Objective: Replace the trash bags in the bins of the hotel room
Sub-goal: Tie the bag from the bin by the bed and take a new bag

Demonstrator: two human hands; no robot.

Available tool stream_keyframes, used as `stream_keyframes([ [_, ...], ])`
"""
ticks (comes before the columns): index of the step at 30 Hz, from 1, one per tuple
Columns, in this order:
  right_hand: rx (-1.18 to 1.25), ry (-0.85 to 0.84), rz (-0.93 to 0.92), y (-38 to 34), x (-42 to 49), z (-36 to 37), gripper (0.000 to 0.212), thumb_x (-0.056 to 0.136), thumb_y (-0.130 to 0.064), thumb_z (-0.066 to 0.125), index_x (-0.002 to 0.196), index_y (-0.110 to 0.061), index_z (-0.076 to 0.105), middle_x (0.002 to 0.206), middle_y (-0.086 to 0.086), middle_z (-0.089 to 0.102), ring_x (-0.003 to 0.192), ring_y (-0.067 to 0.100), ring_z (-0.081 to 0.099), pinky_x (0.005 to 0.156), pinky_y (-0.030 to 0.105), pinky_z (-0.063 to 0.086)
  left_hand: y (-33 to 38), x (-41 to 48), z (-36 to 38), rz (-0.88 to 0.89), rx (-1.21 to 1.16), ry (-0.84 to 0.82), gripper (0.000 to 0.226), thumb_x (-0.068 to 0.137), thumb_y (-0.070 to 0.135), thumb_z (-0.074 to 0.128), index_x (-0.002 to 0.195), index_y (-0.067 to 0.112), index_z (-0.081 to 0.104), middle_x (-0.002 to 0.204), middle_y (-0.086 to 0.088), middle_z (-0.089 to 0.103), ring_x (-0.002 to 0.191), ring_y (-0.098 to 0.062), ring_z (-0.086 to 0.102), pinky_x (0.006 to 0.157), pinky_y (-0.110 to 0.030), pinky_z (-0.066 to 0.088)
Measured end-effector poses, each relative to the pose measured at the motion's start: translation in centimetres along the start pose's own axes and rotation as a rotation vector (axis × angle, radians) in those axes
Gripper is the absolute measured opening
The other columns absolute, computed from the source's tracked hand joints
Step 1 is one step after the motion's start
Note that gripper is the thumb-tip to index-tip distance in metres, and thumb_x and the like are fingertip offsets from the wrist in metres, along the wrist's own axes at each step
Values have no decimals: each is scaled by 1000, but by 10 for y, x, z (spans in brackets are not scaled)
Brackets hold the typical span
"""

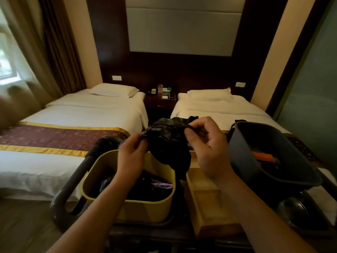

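A black trash bag (169, 143), crumpled and glossy, was held up between both hands just above the cart (62, 194), its lower end hanging down to the far rim of the yellow bin (91, 181). Its left edge was pinched by the thumb and fingers of the left hand (130, 156). Its upper right edge was pinched between thumb and forefinger of the right hand (206, 145), the other fingers loosely curled. Below, at the cart's left side, the yellow bin was seen filled with dark bunched plastic (142, 189) and a scrap of purple (162, 186). A shallow wooden tray (206, 212) was set just beside it, and a grey bin (242, 156) was tilted at the cart's right edge, an orange-handled item (262, 155) lying inside. Behind, a dark nightstand (159, 105) was flanked by two white beds (87, 114). The printing on the small boxes there was too small to be read.
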State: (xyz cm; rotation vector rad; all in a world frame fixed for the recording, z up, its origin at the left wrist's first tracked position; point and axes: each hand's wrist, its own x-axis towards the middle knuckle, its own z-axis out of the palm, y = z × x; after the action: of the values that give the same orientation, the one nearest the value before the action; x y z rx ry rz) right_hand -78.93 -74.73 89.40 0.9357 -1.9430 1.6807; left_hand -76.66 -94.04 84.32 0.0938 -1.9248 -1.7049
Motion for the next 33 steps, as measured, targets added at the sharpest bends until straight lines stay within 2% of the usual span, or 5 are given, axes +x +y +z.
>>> stream_keyframes([
  [5,-234,-129,-34,17,1,30,38,97,-40,57,71,-14,56,63,-7,49,59,9,50,55,24,38,19,-8,-47,-166,-325,126,20,100,9,48,97,14,67,97,-12,71,96,-37,68,72,-45,57],
  [11,-137,-301,120,7,-11,76,22,81,-51,71,87,-30,65,83,-14,66,81,3,62,70,23,52,51,-51,-97,-170,-604,271,14,83,13,54,93,16,64,88,-7,67,79,-22,67,62,-35,57],
  [18,-135,-595,-138,-49,-17,153,6,86,-34,73,85,-29,71,81,-11,62,82,8,58,72,28,47,67,-101,-201,83,57,670,20,98,9,51,89,18,67,77,9,68,73,-5,63,63,-23,51],
  [29,-31,-742,105,-78,-27,346,17,94,-31,64,81,-24,74,78,-7,71,76,12,67,72,44,56,26,-177,-420,-157,596,549,35,78,-3,75,83,31,76,82,17,75,77,0,70,68,-12,51],
  [33,-8,-755,146,-97,-50,416,27,96,-33,61,76,-18,71,72,-2,67,70,16,64,66,39,51,10,-191,-483,-226,778,549,33,74,-1,79,90,28,77,81,5,70,76,-12,63,68,-31,54],
])
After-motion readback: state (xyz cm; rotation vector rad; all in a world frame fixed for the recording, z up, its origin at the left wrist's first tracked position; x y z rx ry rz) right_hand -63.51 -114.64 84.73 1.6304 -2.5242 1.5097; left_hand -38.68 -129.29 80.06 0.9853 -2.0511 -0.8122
